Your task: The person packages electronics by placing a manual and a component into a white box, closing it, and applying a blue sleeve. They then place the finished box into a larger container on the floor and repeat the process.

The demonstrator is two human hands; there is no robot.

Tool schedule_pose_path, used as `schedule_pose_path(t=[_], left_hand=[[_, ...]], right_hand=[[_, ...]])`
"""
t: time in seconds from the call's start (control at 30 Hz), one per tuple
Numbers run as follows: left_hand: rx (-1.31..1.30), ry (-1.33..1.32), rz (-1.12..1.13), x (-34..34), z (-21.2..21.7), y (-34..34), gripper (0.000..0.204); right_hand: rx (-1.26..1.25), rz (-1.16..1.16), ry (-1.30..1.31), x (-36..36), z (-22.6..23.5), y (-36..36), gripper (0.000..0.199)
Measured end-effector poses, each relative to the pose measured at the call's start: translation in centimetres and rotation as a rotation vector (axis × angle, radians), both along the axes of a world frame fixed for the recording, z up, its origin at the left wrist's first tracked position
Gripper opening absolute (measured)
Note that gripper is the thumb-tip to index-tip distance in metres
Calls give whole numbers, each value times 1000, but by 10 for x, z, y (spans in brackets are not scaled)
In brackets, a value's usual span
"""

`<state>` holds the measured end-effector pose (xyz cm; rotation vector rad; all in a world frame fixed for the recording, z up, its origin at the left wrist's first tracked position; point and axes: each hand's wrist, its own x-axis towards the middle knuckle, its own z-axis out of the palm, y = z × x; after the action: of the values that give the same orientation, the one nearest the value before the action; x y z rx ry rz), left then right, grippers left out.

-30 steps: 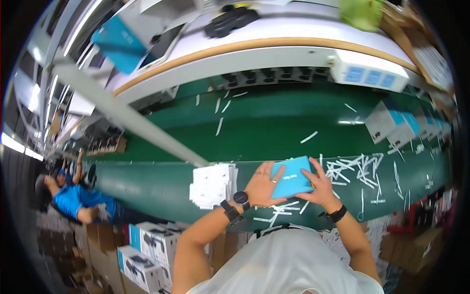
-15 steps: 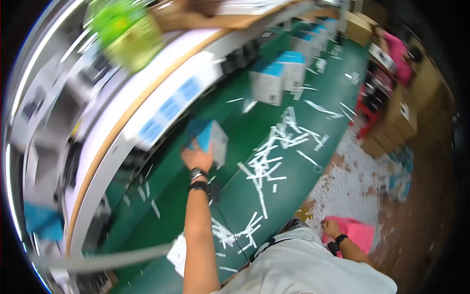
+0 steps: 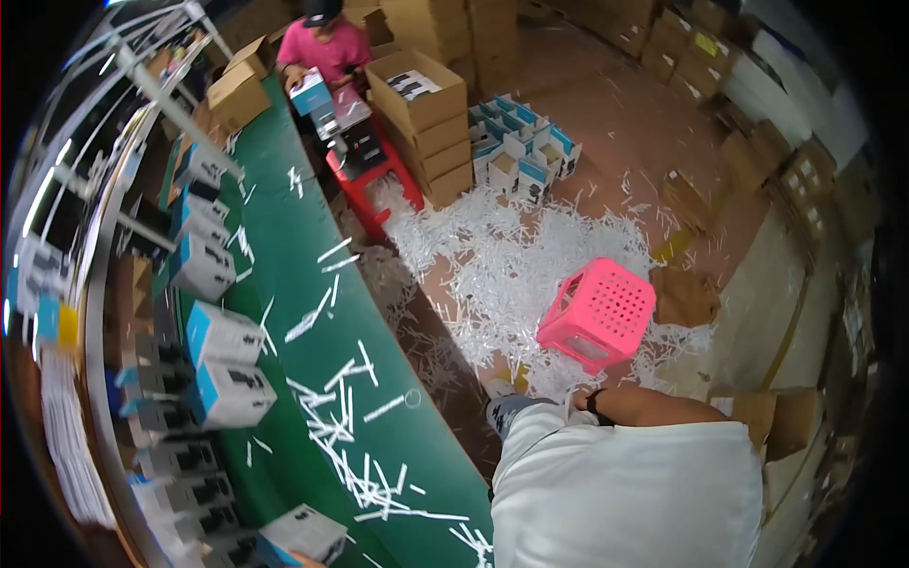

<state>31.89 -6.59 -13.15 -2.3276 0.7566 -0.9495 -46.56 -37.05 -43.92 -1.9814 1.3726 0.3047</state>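
Note:
A white box with a blue side (image 3: pixel 317 532) lies on the green bench at the lower edge. A small part of my left hand (image 3: pixel 305 559) shows against it; the rest is cut off by the frame. My right hand (image 3: pixel 579 399) is low at my side, below a pink plastic stool (image 3: pixel 615 308), with a black band on its wrist. Its fingers are mostly hidden, and I cannot make out anything in them. Ahead of the left hand, more white-and-blue boxes (image 3: pixel 235 393) stand in a row along the bench.
White paper strips (image 3: pixel 346 454) lie scattered on the green bench (image 3: pixel 284 227). Shredded paper (image 3: pixel 511 256) covers the floor. A co-worker in pink (image 3: pixel 327 47) handles a box at the far end, near a red stool (image 3: pixel 374 208), stacked cartons (image 3: pixel 421 118) and opened blue-white boxes (image 3: pixel 525 156).
The view has swung right toward the floor and far end. My left hand and its box now sit at the lower edge; the pink stool shows fully, apart from my right hand.

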Motion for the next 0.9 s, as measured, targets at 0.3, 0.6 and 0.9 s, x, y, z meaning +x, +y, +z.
schedule_pose_path(t=[0.3, 0.6, 0.9], left_hand=[[-305, 36, -66, -56, 57, -167, 42], [-195, 1143, -919, -363, -12, -556, 51], [-242, 1849, -451, -416, -204, -710, 55]], right_hand=[[266, -357, 25, 18, 84, -145, 23], [443, -880, -68, -61, 66, -51, 29], [481, 226, 189, -154, 101, -140, 18]])
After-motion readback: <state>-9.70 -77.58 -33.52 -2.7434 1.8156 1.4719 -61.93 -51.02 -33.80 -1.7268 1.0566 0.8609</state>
